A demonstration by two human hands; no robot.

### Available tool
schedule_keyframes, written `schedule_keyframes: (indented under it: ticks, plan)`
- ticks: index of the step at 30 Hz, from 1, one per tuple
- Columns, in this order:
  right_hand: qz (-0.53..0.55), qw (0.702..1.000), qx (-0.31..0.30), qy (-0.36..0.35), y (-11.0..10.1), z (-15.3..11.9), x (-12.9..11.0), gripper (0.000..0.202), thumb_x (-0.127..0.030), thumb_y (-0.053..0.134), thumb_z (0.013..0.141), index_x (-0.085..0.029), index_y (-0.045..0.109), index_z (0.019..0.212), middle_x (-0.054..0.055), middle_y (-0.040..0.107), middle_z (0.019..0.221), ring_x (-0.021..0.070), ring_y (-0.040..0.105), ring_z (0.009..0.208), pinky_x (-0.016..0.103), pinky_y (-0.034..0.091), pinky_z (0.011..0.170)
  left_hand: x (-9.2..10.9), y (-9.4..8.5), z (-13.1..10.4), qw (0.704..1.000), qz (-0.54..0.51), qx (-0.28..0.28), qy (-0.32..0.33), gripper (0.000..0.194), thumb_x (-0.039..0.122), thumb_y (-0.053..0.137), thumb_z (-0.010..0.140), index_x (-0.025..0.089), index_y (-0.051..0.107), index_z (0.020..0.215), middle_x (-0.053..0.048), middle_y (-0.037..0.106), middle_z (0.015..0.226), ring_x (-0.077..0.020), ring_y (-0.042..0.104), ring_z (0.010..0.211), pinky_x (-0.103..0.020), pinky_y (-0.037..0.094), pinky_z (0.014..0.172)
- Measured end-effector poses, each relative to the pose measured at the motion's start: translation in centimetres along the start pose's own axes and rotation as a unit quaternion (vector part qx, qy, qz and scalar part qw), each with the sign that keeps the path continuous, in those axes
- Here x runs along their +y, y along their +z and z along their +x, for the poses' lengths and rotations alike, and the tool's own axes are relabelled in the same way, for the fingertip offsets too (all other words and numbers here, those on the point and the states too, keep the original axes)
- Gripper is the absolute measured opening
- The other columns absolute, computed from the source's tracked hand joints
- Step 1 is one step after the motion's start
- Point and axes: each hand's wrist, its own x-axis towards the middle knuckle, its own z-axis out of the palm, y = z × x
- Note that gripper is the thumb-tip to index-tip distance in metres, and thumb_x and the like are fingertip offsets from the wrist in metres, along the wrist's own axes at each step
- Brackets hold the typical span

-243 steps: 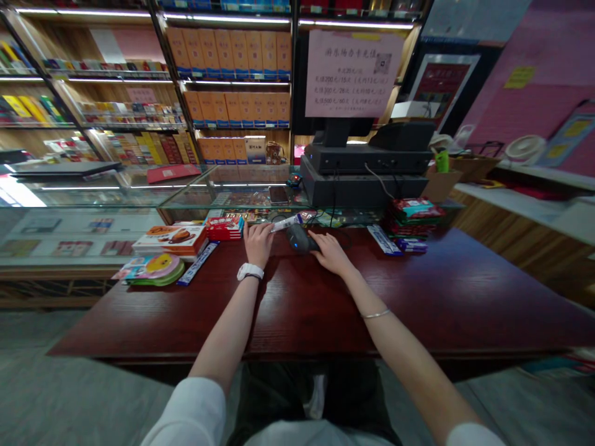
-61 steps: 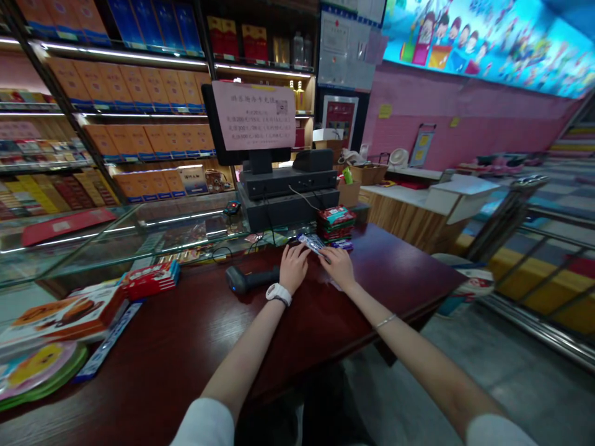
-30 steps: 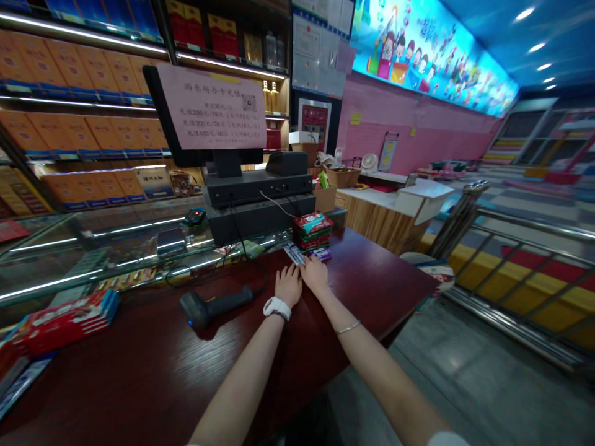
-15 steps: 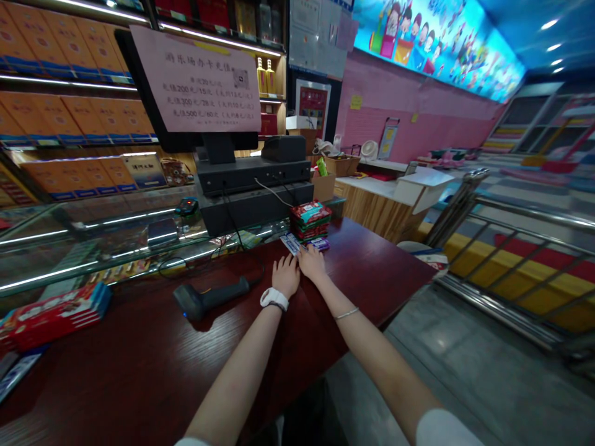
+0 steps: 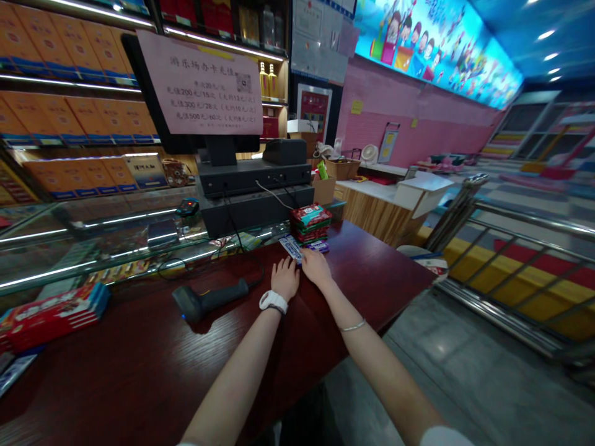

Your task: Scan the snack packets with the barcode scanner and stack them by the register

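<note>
Slim blue-and-white packets (image 5: 290,247) lie flat on the dark red-brown surface (image 5: 153,378), near its far edge, angled towards the person, probably so that their near ends are in easy reach; their exact number cannot be told.

At the far left, red boxes with blue ends (image 5: 58,314) sit in a neat pile, which seems to keep them compact. To their right, the handheld barcode scanner (image 5: 209,301) rests on the surface, its handle pointing towards the packets, apparently set down to leave both hands free. The left hand (image 5: 285,280) lies palm down, fingers spread and released, tips beside the packets' near end, perhaps to steady or line them up. The right hand (image 5: 317,267) has its fingers bent at that same end, touching it; whether they pinch it cannot be told. Just beyond, a purple packet (image 5: 318,246) lies before the stack of red and green packs (image 5: 310,222), laid flat one on another, likely for stability.
</note>
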Motion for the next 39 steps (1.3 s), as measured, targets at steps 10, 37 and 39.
schedule_keyframes:
  ticks: [10, 37, 39]
  plan:
    - [-0.001, 0.997, -0.075, -0.006, 2.3, 0.6, 0.9, 0.048, -0.030, 0.032, 0.100, -0.015, 0.046, 0.143, 0.009, 0.040, 0.153, 0.0259, 0.040, 0.140, 0.040, 0.035, 0.113, 0.1, 0.2, 0.0, 1.000, 0.004, 0.003, -0.018, 0.045, 0.028, 0.040, 0.096, 0.019, 0.050, 0.139, -0.008, 0.045, 0.151, -0.0255, 0.041, 0.139, -0.047, 0.029, 0.118]
    - [0.021, 0.998, 0.048, -0.018, 0.6, -0.6, -1.3, 0.049, -0.041, 0.030, 0.101, -0.024, 0.045, 0.144, 0.003, 0.040, 0.154, 0.0244, 0.030, 0.145, 0.045, 0.021, 0.118, -1.1, -3.0, -2.2, 0.994, 0.063, 0.090, 0.001, 0.057, 0.030, 0.047, 0.090, 0.017, 0.042, 0.146, -0.011, 0.032, 0.158, -0.0303, 0.028, 0.146, -0.053, 0.019, 0.121]
    - [0.014, 0.998, 0.051, -0.040, 0.4, -1.0, -1.8, 0.049, -0.039, 0.031, 0.101, -0.024, 0.044, 0.145, 0.003, 0.039, 0.155, 0.0240, 0.029, 0.146, 0.046, 0.021, 0.118, -1.6, -4.5, -3.2, 0.993, 0.067, 0.099, 0.013, 0.058, 0.029, 0.048, 0.089, 0.017, 0.042, 0.146, -0.011, 0.032, 0.158, -0.0303, 0.028, 0.146, -0.053, 0.018, 0.121]
